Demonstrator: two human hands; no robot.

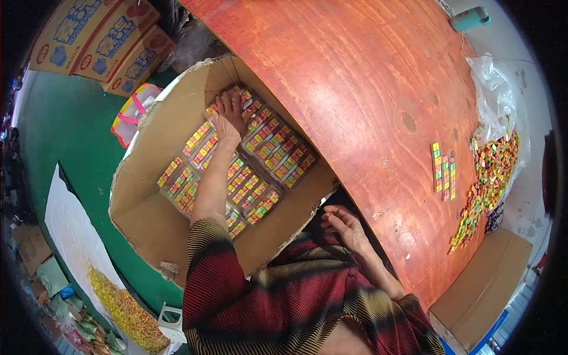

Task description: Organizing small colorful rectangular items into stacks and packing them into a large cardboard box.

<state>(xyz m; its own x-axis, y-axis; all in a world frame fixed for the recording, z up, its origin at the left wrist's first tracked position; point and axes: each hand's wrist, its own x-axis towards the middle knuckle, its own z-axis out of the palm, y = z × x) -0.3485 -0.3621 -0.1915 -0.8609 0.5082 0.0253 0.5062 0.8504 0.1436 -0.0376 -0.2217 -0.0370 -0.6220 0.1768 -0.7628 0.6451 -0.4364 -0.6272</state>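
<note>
My left hand (pixel 229 121) reaches down into a big open cardboard box (pixel 151 154). Its fingers are spread and lie on the small colourful blocks near the box's far corner. Rows of these blocks, red, yellow and green, fill the bottom in clear plastic trays (pixel 284 151); my hand and forearm cover part of them. Beside the box's right wall, at the table edge, my right hand (pixel 346 228) hovers with loosely bent fingers, a little apart. Nothing shows in it.
A reddish wooden table (pixel 331 89) borders the box on the right. On it lie a few block rows (pixel 444 171) and a heap of loose blocks (pixel 491 183) by a clear plastic bag (pixel 494 94). Printed cartons (pixel 94 41) stand far left; a yellow-orange pile (pixel 127 313) lies near left.
</note>
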